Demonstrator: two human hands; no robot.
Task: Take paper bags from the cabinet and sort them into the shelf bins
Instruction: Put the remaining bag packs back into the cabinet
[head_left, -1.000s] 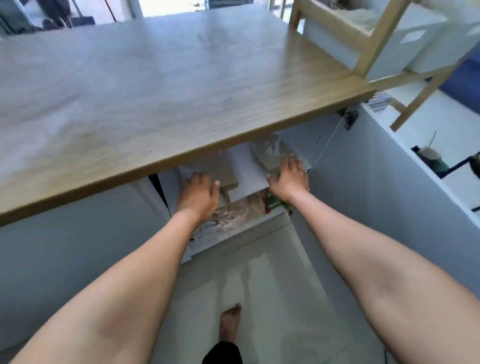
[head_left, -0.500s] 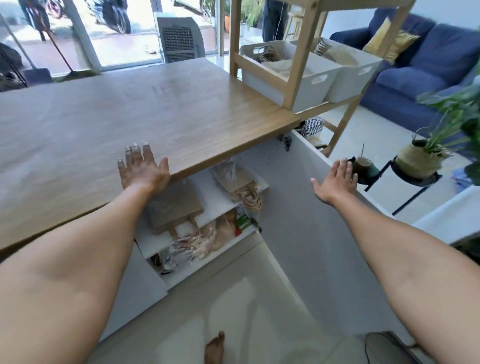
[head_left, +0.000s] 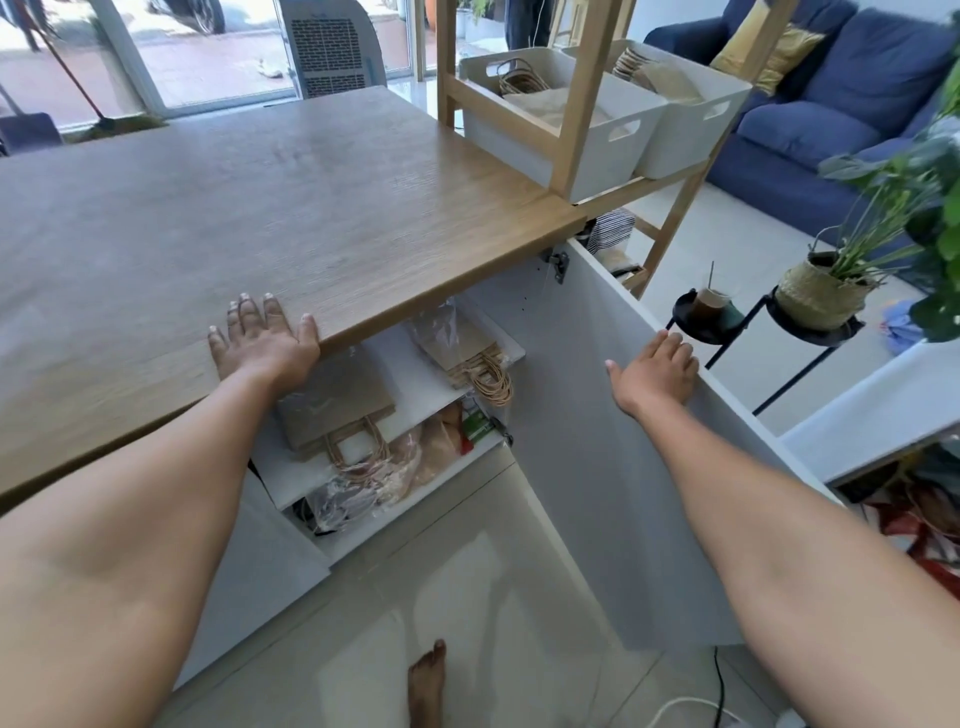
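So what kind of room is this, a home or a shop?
Most likely a home's living area: a blue sofa with a yellow cushion, potted plants on stands, and a wooden counter over an open cabinet.

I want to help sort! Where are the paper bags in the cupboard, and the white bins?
paper bags (head_left: 337, 402), head view, flat brown side of the left stack.
white bins (head_left: 597, 150), head view, front wall of the nearer bin.

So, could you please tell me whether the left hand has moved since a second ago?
Yes. The left hand came up out of the cabinet shelf and now rests flat on the wooden countertop edge, empty.
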